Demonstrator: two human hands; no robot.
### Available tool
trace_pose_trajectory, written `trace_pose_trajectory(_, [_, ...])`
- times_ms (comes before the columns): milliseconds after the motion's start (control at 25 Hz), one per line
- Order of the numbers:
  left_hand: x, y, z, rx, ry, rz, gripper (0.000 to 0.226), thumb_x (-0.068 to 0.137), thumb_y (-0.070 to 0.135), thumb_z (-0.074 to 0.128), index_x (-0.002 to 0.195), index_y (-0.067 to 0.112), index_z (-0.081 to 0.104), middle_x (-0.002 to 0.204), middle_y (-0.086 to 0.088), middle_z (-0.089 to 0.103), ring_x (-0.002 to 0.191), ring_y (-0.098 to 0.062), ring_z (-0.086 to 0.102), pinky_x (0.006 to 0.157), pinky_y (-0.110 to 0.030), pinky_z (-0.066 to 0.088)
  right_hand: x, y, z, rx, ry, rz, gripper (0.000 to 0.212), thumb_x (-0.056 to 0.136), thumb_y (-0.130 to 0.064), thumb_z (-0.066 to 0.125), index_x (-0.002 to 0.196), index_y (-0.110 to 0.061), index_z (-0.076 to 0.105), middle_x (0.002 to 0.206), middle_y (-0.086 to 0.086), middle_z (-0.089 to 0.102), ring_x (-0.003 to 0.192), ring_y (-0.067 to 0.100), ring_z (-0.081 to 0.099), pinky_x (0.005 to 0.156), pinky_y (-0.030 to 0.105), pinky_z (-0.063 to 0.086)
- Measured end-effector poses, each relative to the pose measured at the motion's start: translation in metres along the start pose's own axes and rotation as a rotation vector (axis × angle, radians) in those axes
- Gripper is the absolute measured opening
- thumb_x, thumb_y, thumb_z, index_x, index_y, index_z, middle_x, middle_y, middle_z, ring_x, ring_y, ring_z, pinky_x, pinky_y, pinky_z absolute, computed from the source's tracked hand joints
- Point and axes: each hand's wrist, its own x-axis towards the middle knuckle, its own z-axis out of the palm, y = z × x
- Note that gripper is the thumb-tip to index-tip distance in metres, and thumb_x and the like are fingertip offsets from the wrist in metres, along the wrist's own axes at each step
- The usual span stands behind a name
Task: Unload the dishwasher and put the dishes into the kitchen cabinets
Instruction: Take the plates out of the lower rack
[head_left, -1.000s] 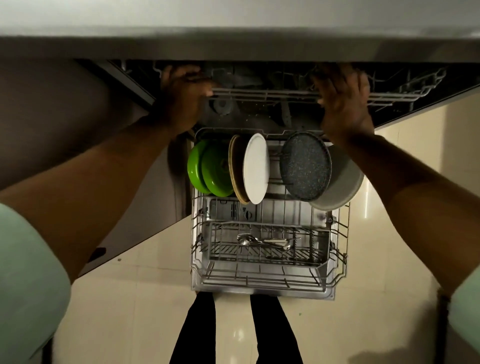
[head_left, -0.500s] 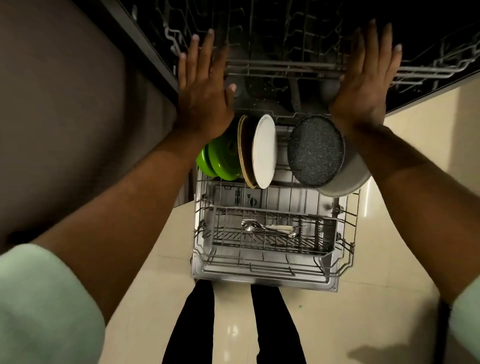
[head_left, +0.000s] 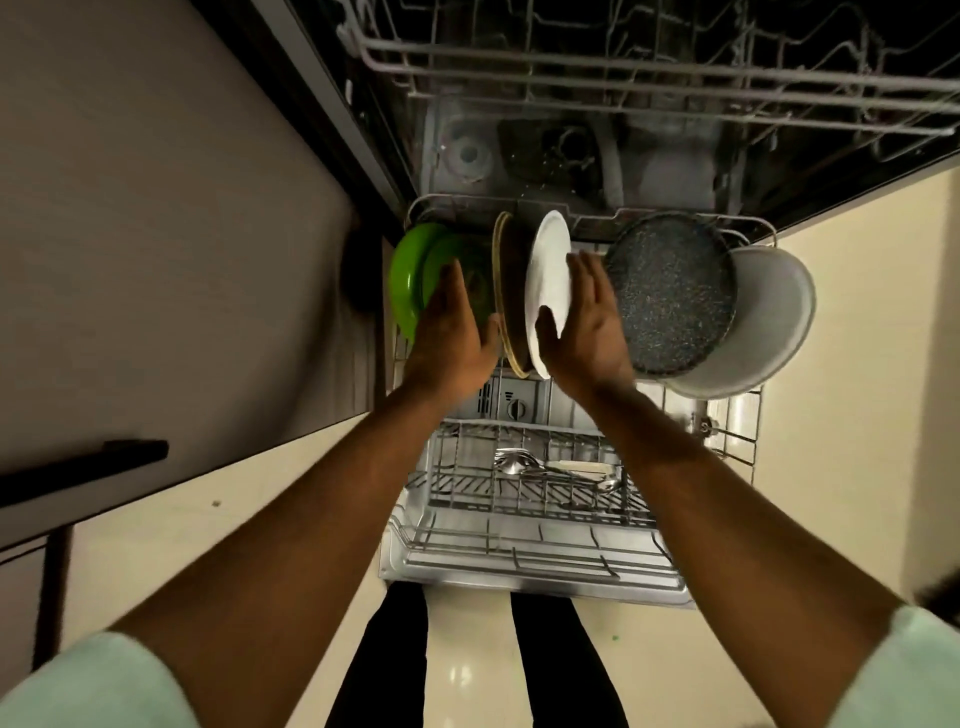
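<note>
The white plate (head_left: 546, 291) — stood on edge in the lower rack (head_left: 519, 566) at 12 o'clock — is flanked by the left hand (head_left: 449, 338) and right hand (head_left: 584, 332), both spread wide, nothing gripped yet.

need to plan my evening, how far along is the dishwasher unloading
Barely started. Done: upper rack looks empty. In hand: left hand and right hand close around the white plate, not yet lifted. Left: green plates, speckled pan, white pot, cutlery.
</note>
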Motion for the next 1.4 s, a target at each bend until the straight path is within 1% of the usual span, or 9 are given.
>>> trace_pose_trajectory(80, [0.002,-0.003,0.018,-0.084,-0.073,-0.106,0.074,0.099,0.033,0.049,0.155,0.011,0.006,0.143,-0.020,0.046,0.118,-0.035,0.056,0.087,-0.033,0.046,0.001,0.003,0.023,0.057,-0.098,0.076,0.076,0.091,-0.042,0.050,0.149,0.002,0.029,0.154,0.023,0.031,0.144,0.035,0.028,0.117,0.047,0.030])
trace_pose_trajectory(240, [0.013,-0.006,0.042,-0.216,-0.064,-0.165,0.061,0.096,0.025,0.054,0.150,0.012,0.029,0.122,-0.013,0.064,0.102,-0.029,0.065,0.075,-0.028,0.048,0.008,0.011,0.047,0.034,-0.129,0.084,0.074,0.097,-0.039,0.054,0.152,-0.002,0.020,0.155,0.021,0.032,0.140,0.034,0.036,0.110,0.047,0.040])
trace_pose_trajectory(400, [0.021,-0.002,0.051,-0.190,0.031,-0.153,0.023,0.096,0.023,0.052,0.110,0.006,0.057,0.098,-0.016,0.069,0.085,-0.033,0.066,0.061,-0.027,0.038,0.012,0.014,0.055,-0.020,-0.220,0.183,0.074,0.099,-0.030,0.051,0.154,-0.002,0.010,0.151,0.024,0.036,0.126,0.039,0.052,0.096,0.050,0.050])
trace_pose_trajectory(560, [0.018,0.007,0.048,-0.162,0.097,-0.193,0.018,0.095,0.019,0.051,0.100,0.004,0.061,0.091,-0.016,0.068,0.073,-0.029,0.061,0.051,-0.023,0.032,0.005,0.008,0.050,0.037,-0.145,0.344,0.048,0.098,-0.027,0.050,0.136,-0.002,0.033,0.106,0.022,0.067,0.088,0.034,0.068,0.070,0.046,0.057])
trace_pose_trajectory(680, [0.006,0.012,0.041,-0.195,0.116,-0.189,0.014,0.092,0.016,0.055,0.094,0.004,0.061,0.082,-0.013,0.066,0.061,-0.019,0.050,0.040,-0.014,0.029,-0.009,0.003,0.040,0.018,-0.115,0.387,0.035,0.095,-0.011,0.047,0.128,-0.001,0.039,0.096,0.022,0.068,0.079,0.035,0.067,0.064,0.046,0.058])
trace_pose_trajectory(800, [-0.013,0.019,0.024,-0.228,0.115,-0.188,0.013,0.091,0.017,0.057,0.090,0.005,0.060,0.075,-0.006,0.060,0.060,-0.020,0.053,0.038,-0.013,0.027,-0.031,-0.005,0.026,0.044,-0.148,0.428,0.055,0.096,-0.012,0.045,0.146,-0.002,0.025,0.094,0.017,0.067,0.074,0.030,0.065,0.062,0.044,0.058])
trace_pose_trajectory(960, [-0.042,0.027,-0.004,-0.249,0.134,-0.241,0.011,0.090,0.017,0.058,0.093,0.007,0.061,0.081,-0.009,0.062,0.069,-0.024,0.057,0.055,-0.025,0.034,-0.067,-0.018,0.011,0.080,-0.143,0.454,0.041,0.102,-0.012,0.031,0.142,-0.008,0.032,0.074,0.004,0.063,0.056,0.017,0.058,0.045,0.030,0.045])
trace_pose_trajectory(1120, [-0.084,0.034,-0.043,-0.261,0.170,-0.277,0.014,0.089,0.013,0.054,0.094,0.003,0.062,0.081,-0.013,0.062,0.070,-0.027,0.057,0.056,-0.025,0.033,-0.105,-0.051,-0.025,0.035,-0.155,0.518,0.051,0.101,-0.011,0.036,0.150,-0.016,0.026,0.081,0.004,0.062,0.058,0.014,0.058,0.040,0.021,0.045])
trace_pose_trajectory(1400, [-0.167,0.043,-0.111,-0.333,0.141,-0.319,0.017,0.086,0.009,0.053,0.097,0.000,0.063,0.086,-0.018,0.066,0.076,-0.034,0.061,0.054,-0.023,0.029,-0.171,-0.122,-0.087,-0.086,-0.124,0.486,0.051,0.094,-0.005,0.045,0.144,-0.001,0.035,0.083,0.012,0.059,0.068,0.029,0.056,0.061,0.033,0.048])
